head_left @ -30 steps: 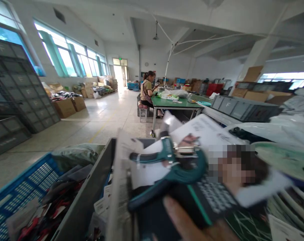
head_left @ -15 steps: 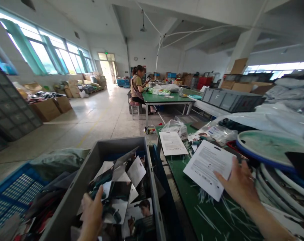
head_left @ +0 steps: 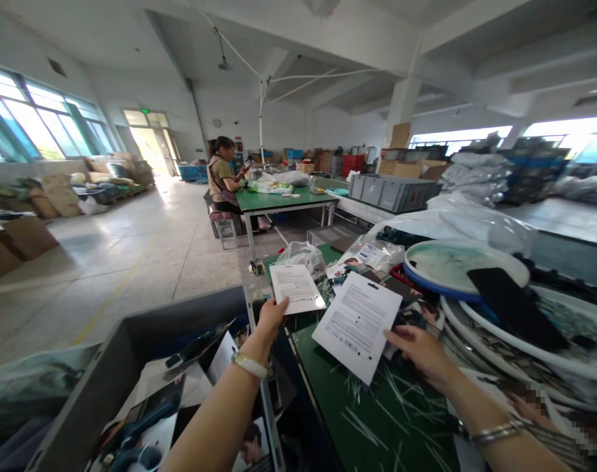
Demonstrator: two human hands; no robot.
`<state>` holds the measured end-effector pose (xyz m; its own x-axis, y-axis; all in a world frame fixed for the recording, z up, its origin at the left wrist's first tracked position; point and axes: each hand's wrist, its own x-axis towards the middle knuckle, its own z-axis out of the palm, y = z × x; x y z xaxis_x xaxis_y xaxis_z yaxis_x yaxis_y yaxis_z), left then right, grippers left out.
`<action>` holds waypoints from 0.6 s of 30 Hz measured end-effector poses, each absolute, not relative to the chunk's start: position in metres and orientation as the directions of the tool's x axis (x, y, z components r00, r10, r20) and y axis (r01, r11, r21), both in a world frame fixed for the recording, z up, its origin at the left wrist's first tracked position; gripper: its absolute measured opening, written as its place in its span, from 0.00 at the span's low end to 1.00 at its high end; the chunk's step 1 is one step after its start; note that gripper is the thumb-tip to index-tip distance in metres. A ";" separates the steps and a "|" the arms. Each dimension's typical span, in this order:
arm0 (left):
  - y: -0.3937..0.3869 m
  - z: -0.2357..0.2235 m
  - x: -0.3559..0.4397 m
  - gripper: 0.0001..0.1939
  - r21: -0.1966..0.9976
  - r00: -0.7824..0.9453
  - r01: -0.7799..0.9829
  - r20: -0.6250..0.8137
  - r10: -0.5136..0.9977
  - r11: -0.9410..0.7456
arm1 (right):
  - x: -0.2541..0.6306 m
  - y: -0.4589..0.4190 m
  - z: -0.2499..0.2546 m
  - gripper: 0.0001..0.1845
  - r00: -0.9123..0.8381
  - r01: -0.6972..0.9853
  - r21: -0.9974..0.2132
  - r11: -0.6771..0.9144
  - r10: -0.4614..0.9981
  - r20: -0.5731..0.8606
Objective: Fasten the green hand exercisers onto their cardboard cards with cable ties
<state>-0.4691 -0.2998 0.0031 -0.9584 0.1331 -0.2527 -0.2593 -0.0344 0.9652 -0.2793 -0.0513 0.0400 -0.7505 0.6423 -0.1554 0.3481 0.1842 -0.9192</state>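
Note:
My left hand [head_left: 270,316] reaches forward over the grey bin's corner and pinches the near edge of a white printed card [head_left: 296,288] lying on the green table [head_left: 377,426]. My right hand [head_left: 419,353] grips the right edge of a larger white printed card [head_left: 356,324], held just above the table. The grey bin [head_left: 131,334] at lower left holds several packaged items with teal tools on printed card backs [head_left: 145,419].
Round white and blue hoops [head_left: 463,265] and clear plastic bags crowd the table's right side. White plastic strips litter the green surface. A seated person [head_left: 222,180] works at another green table further back. Cardboard boxes line the left wall.
My left hand left the grey bin and reached forward to the smaller card. My right hand drew the larger card slightly nearer. The view swung to the right.

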 end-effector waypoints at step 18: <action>-0.251 0.025 -0.446 0.12 0.920 -0.819 -0.378 -0.279 0.501 -0.106 | -0.275 -0.003 0.066 0.14 -0.649 0.060 -0.997 0.041 0.761 -0.008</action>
<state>-0.4458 -0.2508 0.0253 -0.8193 0.5010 -0.2790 -0.3782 -0.1064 0.9196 -0.2746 -0.0028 0.0665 -0.6491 0.7606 -0.0081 0.0603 0.0408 -0.9973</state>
